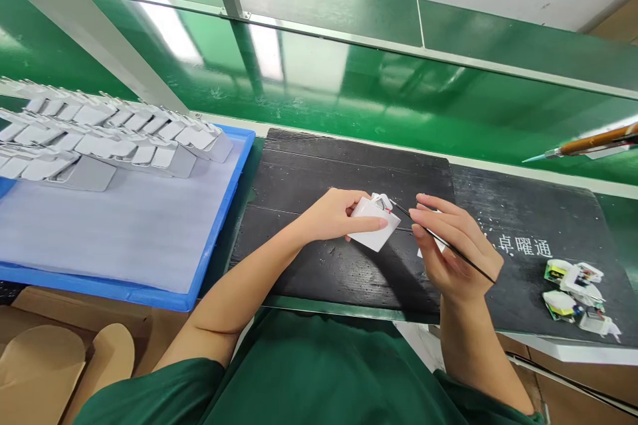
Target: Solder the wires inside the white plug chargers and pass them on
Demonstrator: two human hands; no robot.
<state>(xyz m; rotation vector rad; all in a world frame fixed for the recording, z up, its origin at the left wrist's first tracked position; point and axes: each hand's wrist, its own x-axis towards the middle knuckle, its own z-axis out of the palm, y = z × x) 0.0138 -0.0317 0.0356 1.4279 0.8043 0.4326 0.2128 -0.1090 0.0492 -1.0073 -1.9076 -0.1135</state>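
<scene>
My left hand (343, 214) grips a small white plastic housing (371, 229), thumb across its flat face and fingers behind it. At its upper end sits a white part (381, 202) with a bit of red, too small to make out fully. My right hand (461, 249) pinches thin black tweezers (461, 255), seen edge-on. Their tip is at the upper right of the housing; whether it touches anything is unclear. Partly hidden behind my right fingers, another white piece (423, 253) lies on the black board (319, 166).
On the left, a blue tray (219, 212) lined with white sheet holds rows of white housings (149, 146). Several small circuit assemblies (573, 292) lie at the right. A brown-handled tool (593, 144) hangs at the upper right. Cardboard (100, 325) is below the tray.
</scene>
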